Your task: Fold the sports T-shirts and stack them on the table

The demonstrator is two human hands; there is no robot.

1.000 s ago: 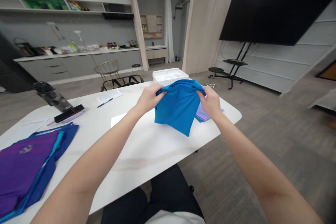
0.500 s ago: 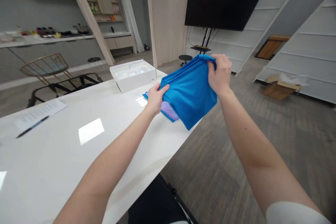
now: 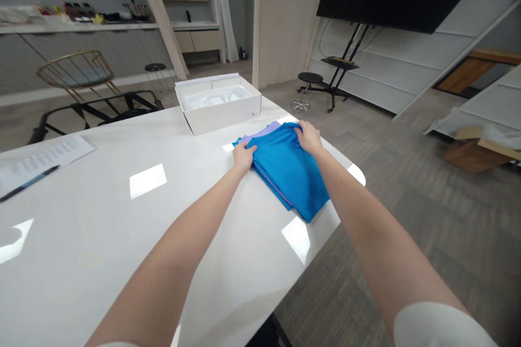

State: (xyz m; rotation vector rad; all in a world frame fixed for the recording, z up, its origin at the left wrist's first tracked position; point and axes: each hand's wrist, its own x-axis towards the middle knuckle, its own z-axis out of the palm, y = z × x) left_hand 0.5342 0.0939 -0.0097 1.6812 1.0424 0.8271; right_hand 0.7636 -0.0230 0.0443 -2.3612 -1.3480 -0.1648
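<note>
A folded blue cloth (image 3: pixel 291 165) lies over a stack with a lilac cloth (image 3: pixel 264 131) and more blue fabric under it, near the right end of the white table (image 3: pixel 171 260). My left hand (image 3: pixel 243 157) pinches the blue cloth at its upper left corner. At the upper right corner, my right hand (image 3: pixel 310 137) grips the same cloth, fingers partly hidden by the fabric. The lower part of the blue cloth rests toward the table's right edge.
An open white box (image 3: pixel 222 111) with clear plastic inside stands behind the cloths. Printed paper (image 3: pixel 69 153) and a pen (image 3: pixel 30 183) lie at the left. Chairs are beyond the table; a cardboard box (image 3: pixel 476 152) sits on the floor at right.
Both hands have lowered the blue cloth from the air onto the stack on the table. The camera view has tilted down and shifted.
</note>
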